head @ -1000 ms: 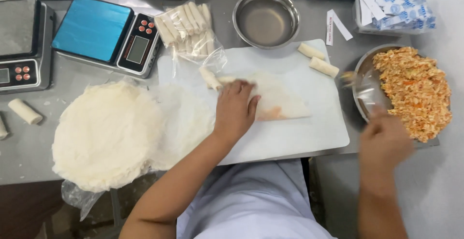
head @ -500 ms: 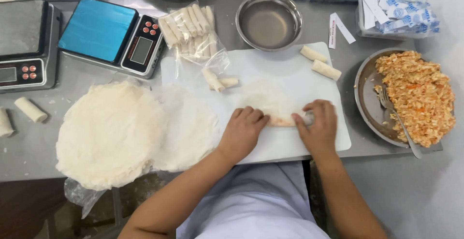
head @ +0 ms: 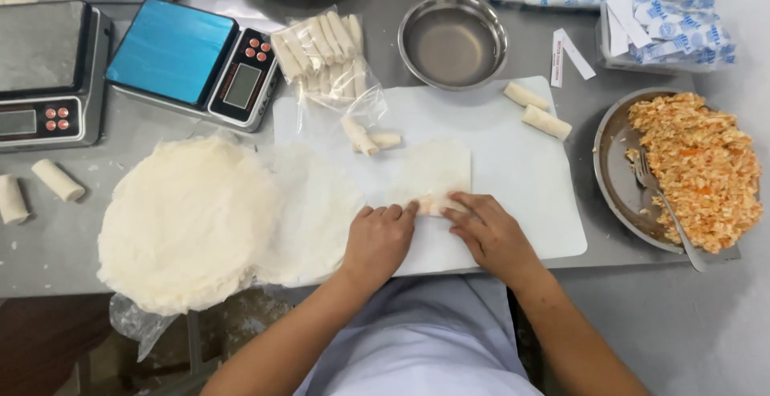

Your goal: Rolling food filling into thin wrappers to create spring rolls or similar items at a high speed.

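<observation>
A thin pale wrapper (head: 433, 173) lies on the white cutting board (head: 521, 179), with a little orange filling (head: 429, 204) at its near edge. My left hand (head: 378, 240) and my right hand (head: 489, 236) press side by side on that near edge, fingertips over the filling and folding the wrapper around it. Both hands touch the wrapper.
A stack of round wrappers (head: 188, 220) lies at the left. A metal plate of orange filling (head: 698, 171) with a fork (head: 666, 208) sits right. Finished rolls (head: 537, 111) lie on the board, more in a plastic bag (head: 321, 47). A metal bowl (head: 453, 39) and two scales (head: 192, 63) stand behind.
My right hand came back from the filling plate to the board. Both hands have moved close together onto the wrapper's near edge, over the filling.
</observation>
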